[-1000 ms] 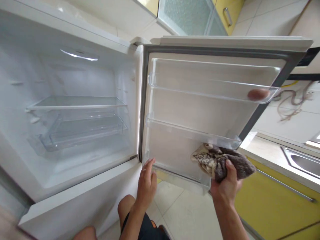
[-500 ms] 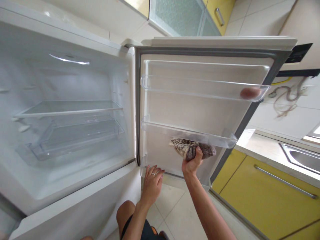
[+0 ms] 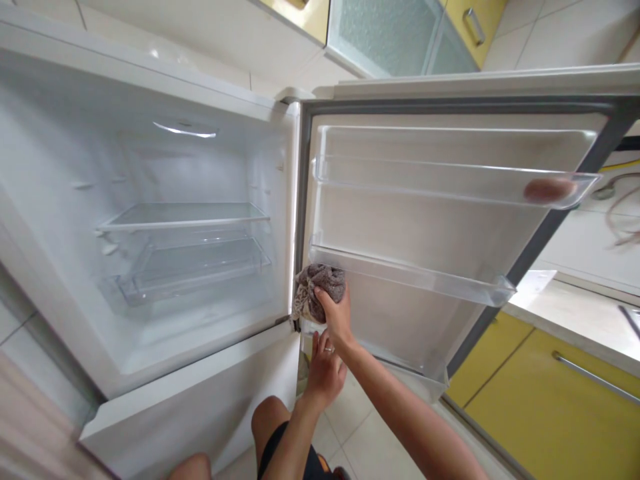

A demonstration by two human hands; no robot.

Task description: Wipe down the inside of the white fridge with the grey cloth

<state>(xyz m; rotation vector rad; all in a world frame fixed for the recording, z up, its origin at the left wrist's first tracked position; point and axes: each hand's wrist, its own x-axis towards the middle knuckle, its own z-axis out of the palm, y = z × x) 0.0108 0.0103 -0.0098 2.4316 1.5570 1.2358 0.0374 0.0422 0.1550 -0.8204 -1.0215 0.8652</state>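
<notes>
right hand (image 3: 338,320) gripped a bunched cloth (image 3: 323,278) by the hinge edge of the fridge door (image 3: 405,227), above the left hand (image 3: 325,375), its grip unclear.

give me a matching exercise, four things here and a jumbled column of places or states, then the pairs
1. cloth
2. reddish oval item
3. refrigerator door
4. ring

A. standing open
B. on the left hand
C. in the grip of the right hand
D. in the upper door bin

Right pairs: 1-C, 2-D, 3-A, 4-B
</notes>
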